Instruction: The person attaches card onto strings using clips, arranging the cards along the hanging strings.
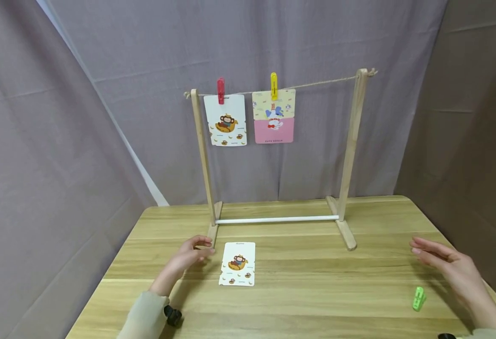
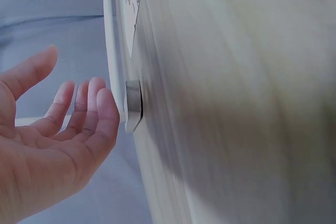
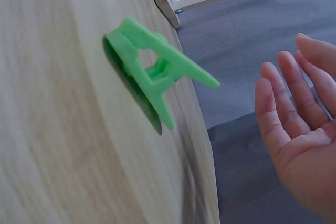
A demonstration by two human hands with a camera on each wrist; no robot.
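Hovering left hand (image 1: 187, 258): fingers are curving loosely, empty; monkey-print card (image 1: 237, 264) is lying just rightward, long axis pointing forward;
Right hand (image 1: 457, 268): fingers are curving, empty; green clothespin (image 1: 418, 299) is lying near, bodyward of fingertips

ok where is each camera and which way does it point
Head: worn on the head, looking forward and down at rack and table; left fingers and right fingers show.
Left wrist: worn there, looking across the table toward the rack; left fingers show.
Right wrist: worn there, looking past the green clip toward the rack; right fingers show.
Head and right wrist share the green clip.
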